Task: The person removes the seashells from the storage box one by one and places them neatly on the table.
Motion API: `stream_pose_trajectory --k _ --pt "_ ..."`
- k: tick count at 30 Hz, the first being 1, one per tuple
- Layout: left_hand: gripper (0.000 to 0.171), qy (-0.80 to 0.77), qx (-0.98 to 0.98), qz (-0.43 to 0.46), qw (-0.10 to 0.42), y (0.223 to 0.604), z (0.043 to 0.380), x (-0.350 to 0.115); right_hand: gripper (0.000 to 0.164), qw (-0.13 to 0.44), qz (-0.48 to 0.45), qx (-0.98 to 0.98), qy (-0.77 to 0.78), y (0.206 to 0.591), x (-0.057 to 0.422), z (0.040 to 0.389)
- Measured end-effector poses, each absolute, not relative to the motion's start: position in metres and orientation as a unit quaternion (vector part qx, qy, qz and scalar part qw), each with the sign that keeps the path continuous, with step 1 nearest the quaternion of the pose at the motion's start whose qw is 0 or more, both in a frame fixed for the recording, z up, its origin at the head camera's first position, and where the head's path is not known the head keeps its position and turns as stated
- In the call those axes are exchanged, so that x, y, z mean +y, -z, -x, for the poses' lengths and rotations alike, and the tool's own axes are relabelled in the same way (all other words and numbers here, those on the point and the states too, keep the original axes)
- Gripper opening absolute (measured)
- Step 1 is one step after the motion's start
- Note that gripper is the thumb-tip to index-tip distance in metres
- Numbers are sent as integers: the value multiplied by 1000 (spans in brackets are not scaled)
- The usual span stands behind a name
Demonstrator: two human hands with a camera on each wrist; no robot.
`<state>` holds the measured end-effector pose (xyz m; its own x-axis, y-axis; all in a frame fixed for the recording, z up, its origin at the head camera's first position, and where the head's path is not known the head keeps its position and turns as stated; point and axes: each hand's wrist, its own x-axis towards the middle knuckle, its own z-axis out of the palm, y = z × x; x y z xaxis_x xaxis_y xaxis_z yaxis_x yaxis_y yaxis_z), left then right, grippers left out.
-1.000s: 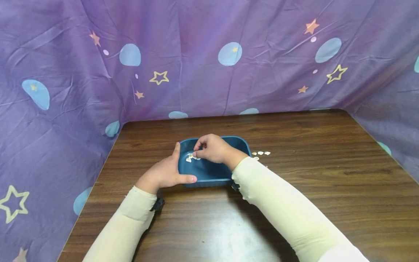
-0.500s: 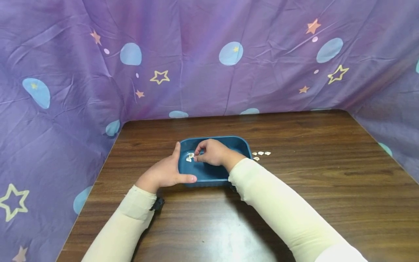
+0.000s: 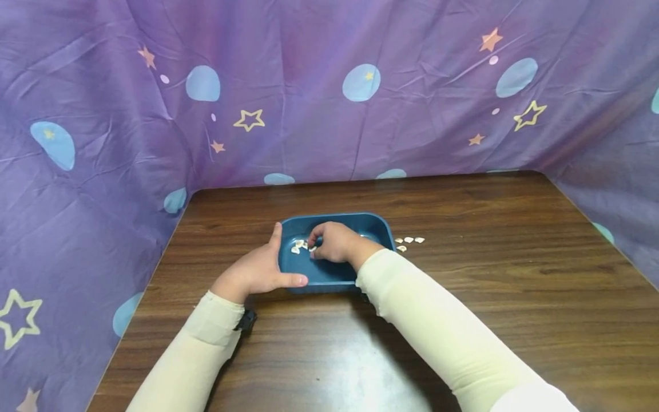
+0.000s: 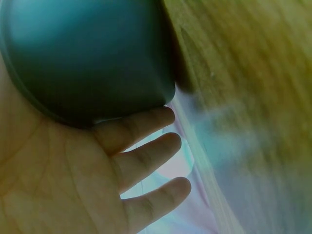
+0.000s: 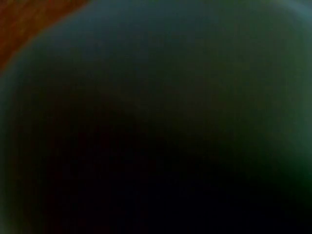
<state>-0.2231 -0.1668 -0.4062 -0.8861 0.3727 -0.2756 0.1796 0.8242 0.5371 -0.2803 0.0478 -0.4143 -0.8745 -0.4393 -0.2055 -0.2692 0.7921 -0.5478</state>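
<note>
Left grip (image 3: 255,271) — fingers straight, unclosed — rested against the left end of the blue tray (image 3: 319,271). Small pale pieces (image 3: 296,250) lay inside, just left of the curled right grip (image 3: 338,243); whether it pinched one could not be told. Outlying pieces (image 3: 409,240) lay right of it on the worktop (image 3: 494,240).

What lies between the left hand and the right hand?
A few small whitish shell-like pieces on the floor of the blue rounded-rectangular tray; the head view shows them.
</note>
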Motion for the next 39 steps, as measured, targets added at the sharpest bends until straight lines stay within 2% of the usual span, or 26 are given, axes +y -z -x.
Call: stream_pose_trajectory --k 5,18,23,31,39 --pt "140 -252 938 -150 185 407 224 -166 8 167 186 932 264 414 48 279" --pt "141 -254 939 -145 180 407 224 -167 10 153 199 941 227 414 48 279" --pt "141 -257 938 -149 179 407 224 -168 5 158 206 940 223 414 47 279" --pt "140 -259 937 -149 182 406 223 -167 12 162 196 937 239 413 46 278" --pt "141 -265 935 -151 183 406 224 -167 8 171 197 935 240 413 47 278"
